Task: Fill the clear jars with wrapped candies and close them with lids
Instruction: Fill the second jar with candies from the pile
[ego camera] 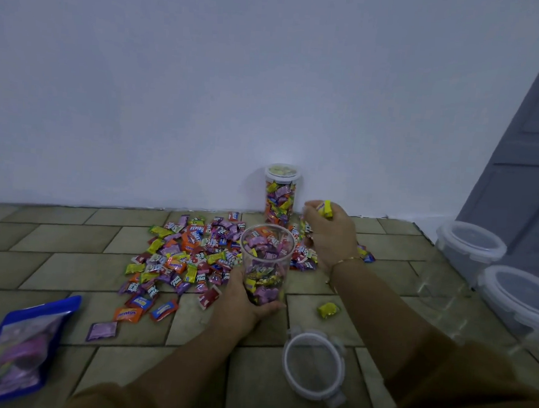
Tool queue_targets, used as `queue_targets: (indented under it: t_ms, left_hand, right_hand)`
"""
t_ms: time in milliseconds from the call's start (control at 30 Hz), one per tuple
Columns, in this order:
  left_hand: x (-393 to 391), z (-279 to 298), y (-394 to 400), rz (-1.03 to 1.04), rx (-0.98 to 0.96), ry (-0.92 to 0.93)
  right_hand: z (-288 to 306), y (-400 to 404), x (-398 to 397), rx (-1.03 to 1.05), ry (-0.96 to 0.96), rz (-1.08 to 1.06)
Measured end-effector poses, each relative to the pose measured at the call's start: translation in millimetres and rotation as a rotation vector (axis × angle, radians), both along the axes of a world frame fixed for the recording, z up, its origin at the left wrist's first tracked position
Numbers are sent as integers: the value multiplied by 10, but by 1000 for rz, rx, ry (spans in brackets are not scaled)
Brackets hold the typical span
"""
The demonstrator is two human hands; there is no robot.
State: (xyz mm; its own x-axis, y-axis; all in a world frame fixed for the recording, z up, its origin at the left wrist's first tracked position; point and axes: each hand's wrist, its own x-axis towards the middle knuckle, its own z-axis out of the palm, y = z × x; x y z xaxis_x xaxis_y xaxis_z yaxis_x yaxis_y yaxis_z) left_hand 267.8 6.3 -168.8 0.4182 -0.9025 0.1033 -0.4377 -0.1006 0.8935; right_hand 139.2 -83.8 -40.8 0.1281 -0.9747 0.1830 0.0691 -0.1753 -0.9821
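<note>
The fingers [317, 206] of the right hand [331, 233] are curled round a small bunch of wrapped candies, with a yellow candy [327, 209] sticking out at the top of the grasp. This hand hangs above the far right edge of the candy pile [189, 255], beyond and to the right of the open jar [266, 263]. A thin bracelet [345, 261] circles its wrist.

The fingers of the left hand [243, 300] wrap round the lower part of the open jar, thumb on its near left side and the other fingers under its base. The jar is clear, has no lid on it, and is tilted a little toward the person. It is partly filled with pink, yellow and orange candies.

Just behind the right hand, against the white wall [205, 89], a second jar [280, 195] stands upright, full of candies and closed with a white-rimmed lid. To the left of the held jar the pile spreads over the tiled floor [54, 244]. A single yellow candy [328, 310] lies alone on the floor, near the left hand's fingers on their right side. Nearer the person, a loose lid [313, 365] with clips lies flat on the floor. Far left, a blue candy bag [19, 349] lies on the tiles. Far right, two empty lidded jars [515, 294] stand near a grey door [537, 141].
</note>
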Motion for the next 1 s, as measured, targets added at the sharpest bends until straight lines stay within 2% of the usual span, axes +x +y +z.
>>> queue_targets:
  t_ms: [233, 367, 500, 600, 1000]
  left_hand:
    - [-94, -39, 158, 43, -27, -81]
    - [-78, -96, 211, 67, -38, -83]
    - [-75, -105, 239, 63, -62, -100]
    - [-67, -93, 236, 66, -79, -114]
    - [-61, -126, 226, 75, -58, -123]
  right_hand:
    - [89, 306, 191, -196, 88, 33]
    - [-27, 393, 262, -272, 165, -29]
    - [-202, 537, 337, -469, 287, -44]
    - [-251, 576, 347, -586, 300, -39]
    - [-335, 611, 265, -497, 250, 77]
